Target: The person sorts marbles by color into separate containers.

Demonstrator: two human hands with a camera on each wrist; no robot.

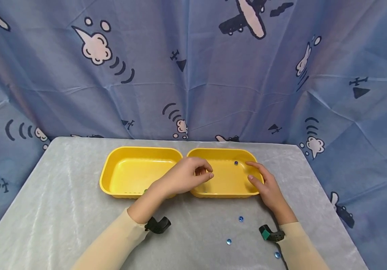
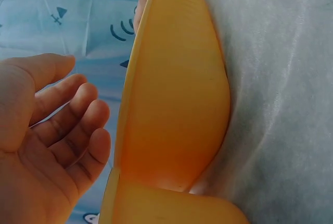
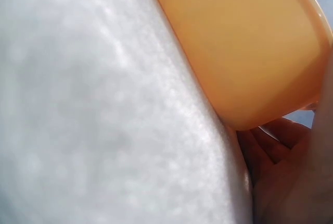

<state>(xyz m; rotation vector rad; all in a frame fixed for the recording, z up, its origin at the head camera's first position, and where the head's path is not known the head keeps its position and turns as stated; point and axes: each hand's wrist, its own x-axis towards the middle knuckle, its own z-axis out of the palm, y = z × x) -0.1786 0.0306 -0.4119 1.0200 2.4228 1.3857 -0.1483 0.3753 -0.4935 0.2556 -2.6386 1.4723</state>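
Two yellow trays stand side by side, the left tray (image 1: 112, 170) and the right tray (image 1: 223, 187). My left hand (image 1: 188, 174) hovers over the near left part of the right tray. Its fingers are loosely bent, and the left wrist view shows nothing in the palm. At the right tray's far right end, my right hand (image 1: 268, 185) holds the rim, thumb and index finger over the inside. Its other fingers lie outside against the end wall, as the right wrist view shows. A small blue bead (image 1: 236, 163) lies inside the right tray.
Three shiny blue beads lie on the grey cloth before the right tray: one bead (image 1: 241, 219), a nearer bead (image 1: 229, 242), and another bead (image 1: 277, 255) by the right sleeve. A small green piece (image 1: 145, 191) shows in the left tray. A blue patterned curtain (image 1: 152, 75) hangs behind.
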